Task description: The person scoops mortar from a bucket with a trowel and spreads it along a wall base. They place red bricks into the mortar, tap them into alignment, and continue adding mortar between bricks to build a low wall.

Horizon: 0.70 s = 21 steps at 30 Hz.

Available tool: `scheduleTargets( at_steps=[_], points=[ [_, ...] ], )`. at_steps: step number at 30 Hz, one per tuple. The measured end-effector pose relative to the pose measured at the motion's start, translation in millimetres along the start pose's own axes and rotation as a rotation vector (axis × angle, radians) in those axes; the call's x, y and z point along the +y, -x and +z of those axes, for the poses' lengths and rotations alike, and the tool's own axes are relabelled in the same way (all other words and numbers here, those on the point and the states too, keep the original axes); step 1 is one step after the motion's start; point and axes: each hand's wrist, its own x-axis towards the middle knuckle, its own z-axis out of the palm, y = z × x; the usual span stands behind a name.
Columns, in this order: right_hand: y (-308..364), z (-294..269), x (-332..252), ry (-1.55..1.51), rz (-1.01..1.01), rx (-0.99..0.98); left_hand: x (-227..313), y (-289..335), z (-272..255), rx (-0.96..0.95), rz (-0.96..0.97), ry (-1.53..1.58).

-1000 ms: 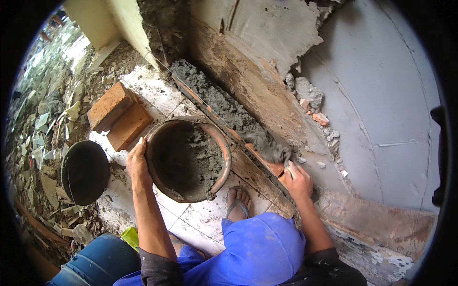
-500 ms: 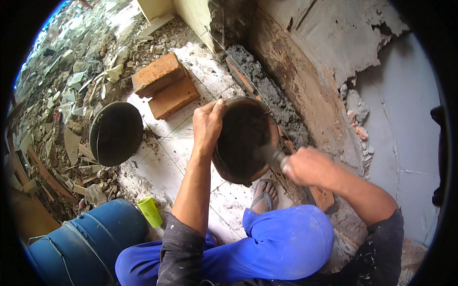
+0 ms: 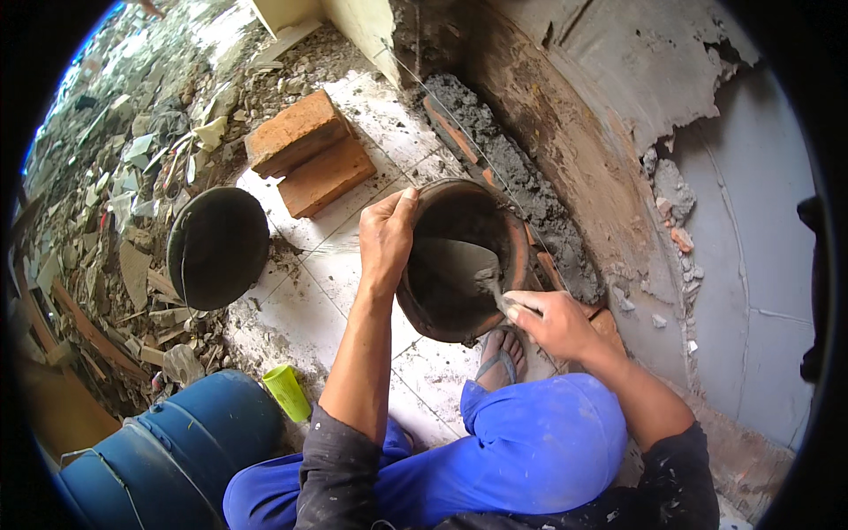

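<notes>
The left hand now tips the bucket by its rim toward the person, while the right hand, gripping the trowel, scrapes inside for mortar.

Building site, masonry repair in progress. Rubble heap beside the tiled floor, loose bricks, wet mortar bed along a wall with plaster broken off, blue drum nearby.
</notes>
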Motion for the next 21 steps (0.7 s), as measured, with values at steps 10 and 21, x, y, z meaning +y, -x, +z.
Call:
scheduleTargets(
  at_steps=[10,21],
  points=[
    [-15,-22,10,0.514,-0.079,-0.024,8,13,15,0.014,0.012,-0.101],
    [44,39,23,-0.828,0.275,-0.060,10,19,22,0.018,0.027,-0.092]
  ],
)
